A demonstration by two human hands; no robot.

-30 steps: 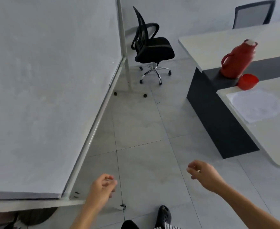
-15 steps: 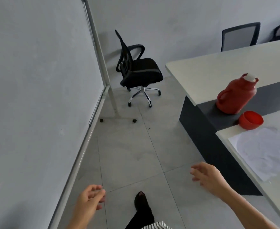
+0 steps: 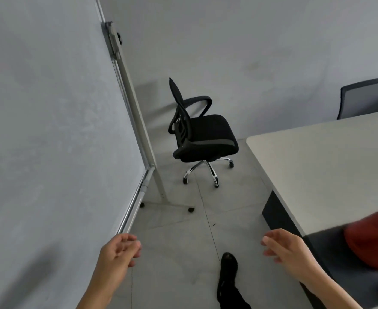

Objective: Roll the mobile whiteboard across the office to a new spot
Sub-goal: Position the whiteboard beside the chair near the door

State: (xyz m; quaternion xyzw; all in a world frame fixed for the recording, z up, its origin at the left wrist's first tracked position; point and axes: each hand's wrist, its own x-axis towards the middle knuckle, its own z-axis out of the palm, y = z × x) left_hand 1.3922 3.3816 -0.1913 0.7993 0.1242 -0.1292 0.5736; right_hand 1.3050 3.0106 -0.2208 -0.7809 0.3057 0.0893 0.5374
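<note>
The mobile whiteboard [image 3: 50,141] fills the left of the view, its blank grey-white face running away from me to a metal end post [image 3: 136,121] and a wheeled foot [image 3: 168,206] on the floor. My left hand [image 3: 122,248] hangs just off the board's lower tray rail [image 3: 134,204], fingers loosely curled, holding nothing and not touching the board. My right hand [image 3: 283,246] floats over the floor to the right, fingers spread, also empty. My dark shoe [image 3: 228,270] steps forward between the hands.
A black swivel chair [image 3: 201,134] stands just past the board's far end. A pale desk [image 3: 330,170] with a dark base juts in from the right, a blurred red jug [image 3: 375,239] on its lower shelf. Another chair back [image 3: 366,97] shows behind it. A tiled aisle runs between board and desk.
I have walked forward along the board toward its far end; the chair and end post are closer. Both hands stay empty in front of me, and the jug slid to the right edge.
</note>
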